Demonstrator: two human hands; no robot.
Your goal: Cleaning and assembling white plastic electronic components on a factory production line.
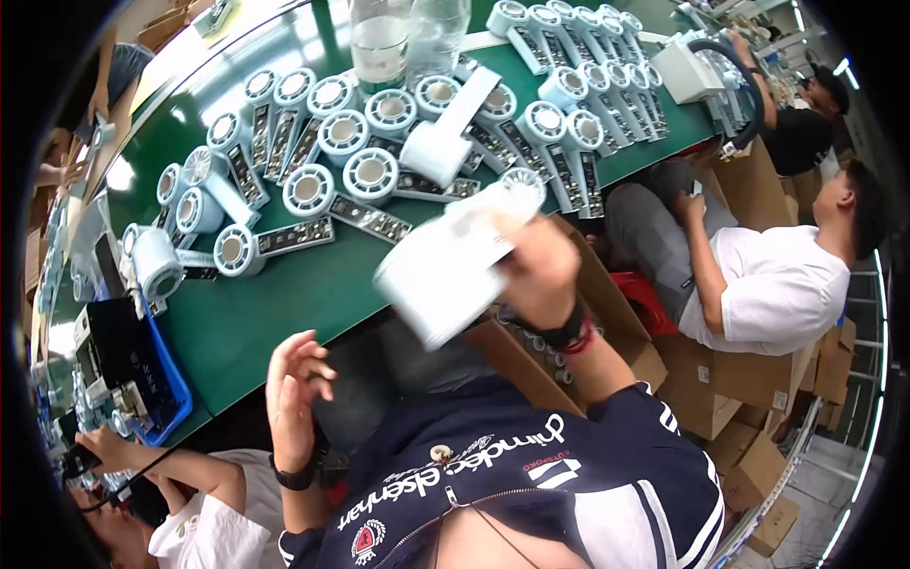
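My right hand point(545, 261) is closed around a pale blue handheld fan point(441, 280), smeared by motion and raised over the table's near edge. A round grille shows at its upper end; its other details are blurred. My left hand point(299, 384) is held up at the near edge, fingers loosely bent and apart, holding nothing. Beyond both hands lie several light-blue handheld fans point(371, 174) with round heads, many with circuit boards showing in their handles. One fan point(438, 152) lies on top of the others, its plain handle pointing up and right.
Two clear plastic bottles point(379, 47) stand at the back of the green table point(284, 303). Rows of fans point(573, 85) fill the far right. A blue tray point(171, 379) is at left. Cardboard boxes point(716, 375) and a seated person point(777, 275) are to the right; another person point(218, 503) sits lower left.
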